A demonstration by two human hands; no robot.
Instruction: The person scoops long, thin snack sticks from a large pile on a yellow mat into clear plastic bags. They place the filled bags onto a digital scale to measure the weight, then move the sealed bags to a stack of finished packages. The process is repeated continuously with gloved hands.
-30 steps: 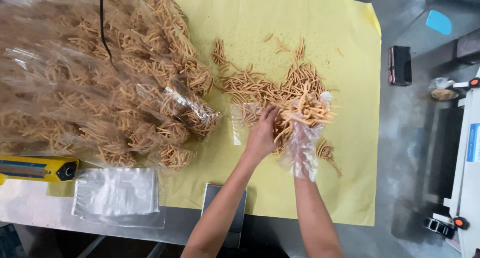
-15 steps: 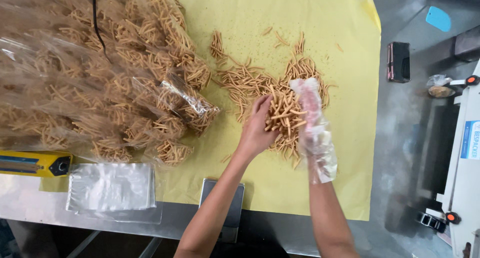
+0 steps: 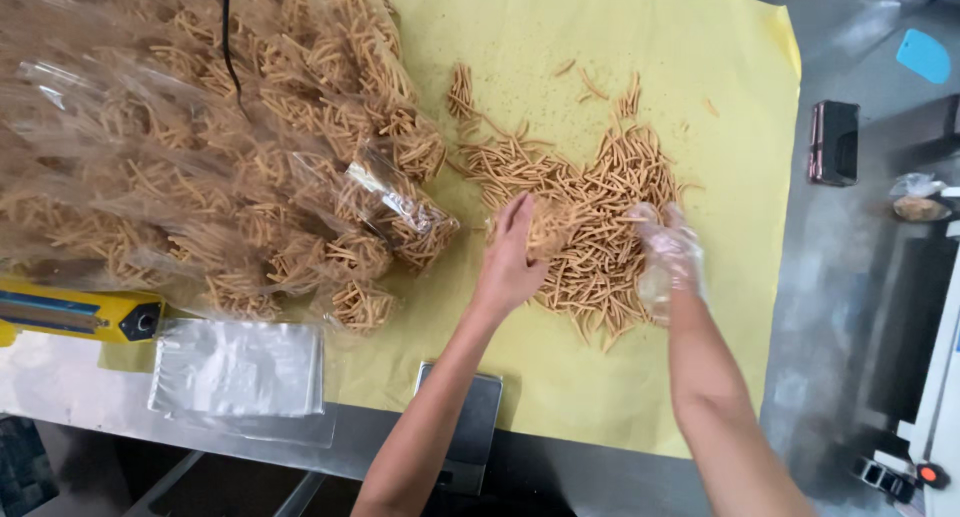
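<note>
Two hands (image 3: pixel 515 262) (one yellow sheet (image 3: pixel 740 97))

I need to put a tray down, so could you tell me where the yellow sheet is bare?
Bare: the yellow sheet's far right corner, and its near edge right of the scale. Crowded: the loose sticks mid-sheet under both hands, and the bagged sticks on the left.

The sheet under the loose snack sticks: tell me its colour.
Plain yellow sheet, clearest in the head view.
</note>
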